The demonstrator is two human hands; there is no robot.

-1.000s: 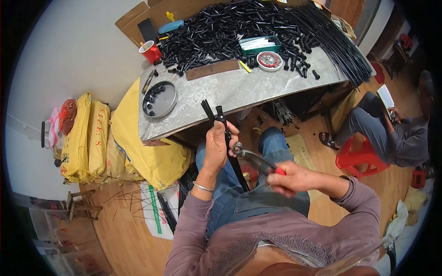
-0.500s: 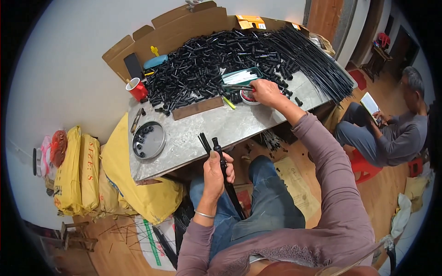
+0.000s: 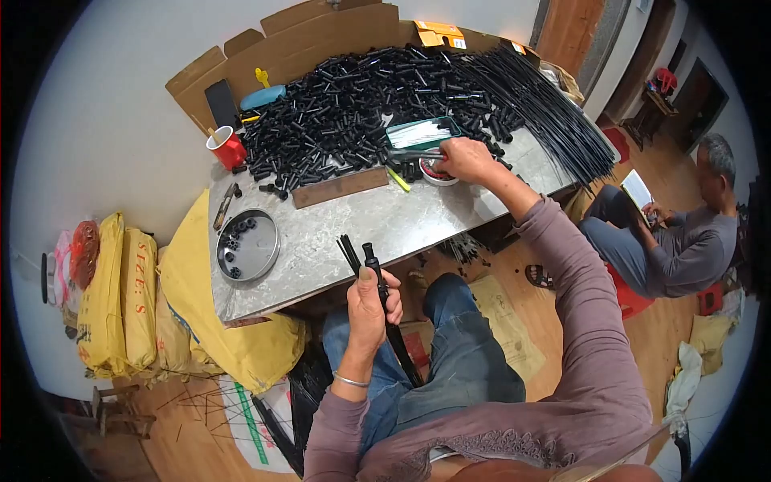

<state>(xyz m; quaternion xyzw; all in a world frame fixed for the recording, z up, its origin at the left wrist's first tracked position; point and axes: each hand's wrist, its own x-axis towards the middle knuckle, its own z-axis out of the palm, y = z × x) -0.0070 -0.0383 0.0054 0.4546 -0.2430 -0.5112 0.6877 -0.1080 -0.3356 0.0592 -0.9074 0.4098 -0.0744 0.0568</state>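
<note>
Black rods (image 3: 384, 301) in left hand (image 3: 368, 301) point tableward.

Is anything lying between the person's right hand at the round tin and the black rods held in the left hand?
Nothing visible does. Between the right hand at the round tin and the black rods in the left hand lies only bare grey tabletop.
</note>
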